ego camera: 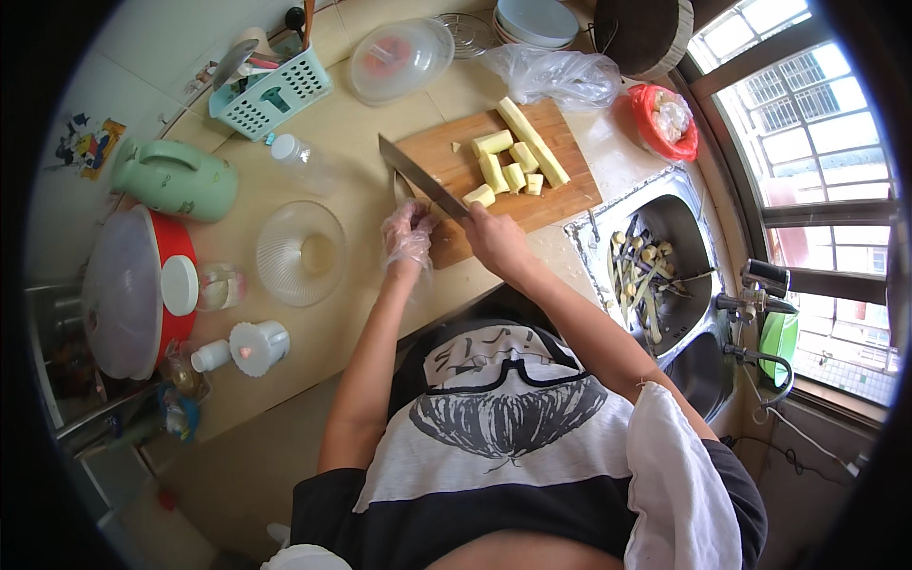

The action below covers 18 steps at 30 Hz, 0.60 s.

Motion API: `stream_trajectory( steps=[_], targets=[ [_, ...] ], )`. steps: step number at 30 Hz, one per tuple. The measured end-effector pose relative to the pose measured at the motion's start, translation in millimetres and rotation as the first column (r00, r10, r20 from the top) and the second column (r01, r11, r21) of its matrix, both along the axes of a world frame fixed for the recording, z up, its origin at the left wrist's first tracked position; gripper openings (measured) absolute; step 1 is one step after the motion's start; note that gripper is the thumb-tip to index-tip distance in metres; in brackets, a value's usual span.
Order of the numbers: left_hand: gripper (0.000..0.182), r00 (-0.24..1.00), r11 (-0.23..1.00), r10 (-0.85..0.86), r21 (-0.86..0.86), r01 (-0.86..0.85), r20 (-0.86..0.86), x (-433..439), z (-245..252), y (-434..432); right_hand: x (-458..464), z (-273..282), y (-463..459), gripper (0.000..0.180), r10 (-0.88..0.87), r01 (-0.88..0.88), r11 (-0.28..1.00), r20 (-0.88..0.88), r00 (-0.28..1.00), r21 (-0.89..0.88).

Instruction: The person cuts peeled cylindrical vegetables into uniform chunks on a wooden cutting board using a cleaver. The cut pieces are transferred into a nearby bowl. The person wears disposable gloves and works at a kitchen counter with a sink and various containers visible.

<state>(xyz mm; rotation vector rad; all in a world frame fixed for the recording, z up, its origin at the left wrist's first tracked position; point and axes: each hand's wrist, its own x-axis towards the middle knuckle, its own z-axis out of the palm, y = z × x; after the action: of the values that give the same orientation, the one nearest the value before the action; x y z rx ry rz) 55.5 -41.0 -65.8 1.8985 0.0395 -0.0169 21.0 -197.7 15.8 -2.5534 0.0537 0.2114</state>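
Note:
My right hand (499,242) grips the handle of a kitchen cleaver (422,174). Its blade points up and left over the left part of a wooden cutting board (577,160). A clear plastic glove covers my left hand (408,234), which is at the board's left edge with fingers curled; whether it holds anything is hidden. A second, smaller blade (401,187) shows just above those fingers. Several short pieces of peeled, pale yellow sugarcane (491,171) lie on the board, right of the cleaver. Beside them lies one long peeled stalk (534,142).
Right of the board, a steel sink (695,214) holds dark peels and cut ends (645,267). A ribbed glass bowl (299,253), a plastic jar (303,164) and a green thermos jug (189,178) stand left. Behind are a utensil basket (274,92), a clear lid (402,60) and a plastic bag (552,75).

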Motion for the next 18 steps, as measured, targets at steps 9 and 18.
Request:
stream_trajectory(
  steps=[9, 18],
  targets=[
    [0.049, 0.826, 0.817, -0.564, 0.139, 0.559, -0.005, 42, 23, 18, -31, 40, -34, 0.015, -0.212, 0.165, 0.951, 0.16, 0.964, 0.262],
    [0.033, 0.993, 0.948, -0.116, 0.294, 0.119, -0.028, -6, 19, -19, -37, 18, -26, 0.017, -0.131, 0.107, 0.984, 0.172, 0.976, 0.141]
  ],
)
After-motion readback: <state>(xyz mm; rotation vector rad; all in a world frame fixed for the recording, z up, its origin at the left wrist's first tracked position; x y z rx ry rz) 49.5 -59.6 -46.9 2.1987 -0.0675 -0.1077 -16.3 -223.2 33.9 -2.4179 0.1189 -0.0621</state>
